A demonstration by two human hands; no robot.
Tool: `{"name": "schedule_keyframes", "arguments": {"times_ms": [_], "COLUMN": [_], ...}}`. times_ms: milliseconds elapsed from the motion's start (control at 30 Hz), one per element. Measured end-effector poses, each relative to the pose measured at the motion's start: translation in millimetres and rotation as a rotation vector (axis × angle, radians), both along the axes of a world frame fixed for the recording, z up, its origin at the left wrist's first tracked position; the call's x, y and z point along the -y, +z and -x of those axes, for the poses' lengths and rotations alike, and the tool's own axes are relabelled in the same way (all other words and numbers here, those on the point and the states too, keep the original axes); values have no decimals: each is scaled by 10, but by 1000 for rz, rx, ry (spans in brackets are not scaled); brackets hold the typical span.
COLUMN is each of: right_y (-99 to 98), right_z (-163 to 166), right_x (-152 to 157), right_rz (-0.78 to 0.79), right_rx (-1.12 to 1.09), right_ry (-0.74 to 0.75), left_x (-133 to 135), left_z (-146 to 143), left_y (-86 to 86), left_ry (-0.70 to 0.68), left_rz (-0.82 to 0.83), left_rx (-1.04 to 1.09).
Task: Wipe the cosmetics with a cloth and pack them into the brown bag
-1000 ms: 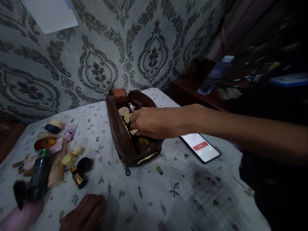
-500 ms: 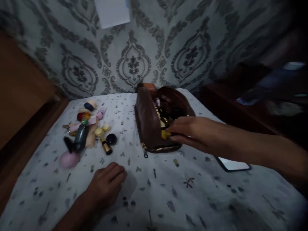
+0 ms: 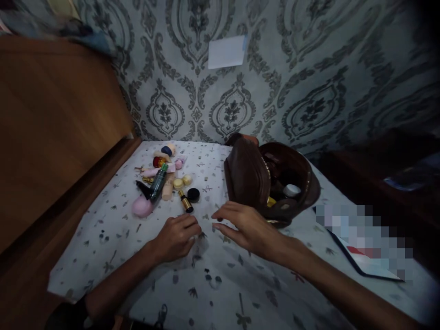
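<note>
Bag (image 3: 245, 176): brown, unzipped, set on the patterned cloth (image 3: 103, 220) right of the middle. Mouth gapes upward; a white lid (image 3: 292, 190) and a bit of something yellow (image 3: 271, 201) show inside. Long axis runs far to near, near end slanting right. From my right hand (image 3: 252, 231) it lies just beyond and to the right. Right hand is the nearer of the two; whether its back touches the bag's near end, cannot tell.

Right hand pose: forearm in from near right, fingertips pointing left, away from the bag. Thumb and fingers well parted, nothing seen in their hold. Small dark spot between the tips; could be print on the cloth.

Left hand (image 3: 178, 240) pose: forearm in from near left, knuckles up, fingers loosely curled, low at the cloth. Palm side hidden, so cannot tell whether they hold anything. A narrow strip of cloth separates my two hands.

Nearest item to the left hand: gold tube (image 3: 185, 201), just beyond the knuckles, dark end toward near right. Black pot (image 3: 193, 195) sits beside it. Farther left: beige tube (image 3: 168, 187), green bottle (image 3: 159, 183) and pink sponge (image 3: 142, 207), bunched together.
</note>
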State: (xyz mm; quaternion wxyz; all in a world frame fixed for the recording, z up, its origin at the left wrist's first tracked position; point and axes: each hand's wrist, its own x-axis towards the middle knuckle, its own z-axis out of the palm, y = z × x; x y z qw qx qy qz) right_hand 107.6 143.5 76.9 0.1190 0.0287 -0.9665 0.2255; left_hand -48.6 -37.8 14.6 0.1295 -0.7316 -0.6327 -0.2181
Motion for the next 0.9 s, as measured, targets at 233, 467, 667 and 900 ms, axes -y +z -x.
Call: {"name": "schedule_keyframes", "arguments": {"times_ms": [233,467,667,900], "right_y": [-628,-940,-1073,-1097], "right_z": [917,1314,1312,1286], "right_x": [137,95,100,67], "right_rz": [105,187,208,271], "right_rx": [-111,-151,-211,-236], "right_ry": [-165,-317,-348,-335], "left_x": [109,336,421,443], "left_z": [357,682,823,959], "left_y": [15,147,264,261], "left_ry": [195,361,518,714], "left_rz": [-207,-438,-567,-636], "left_rx": [181,377,536,789]}}
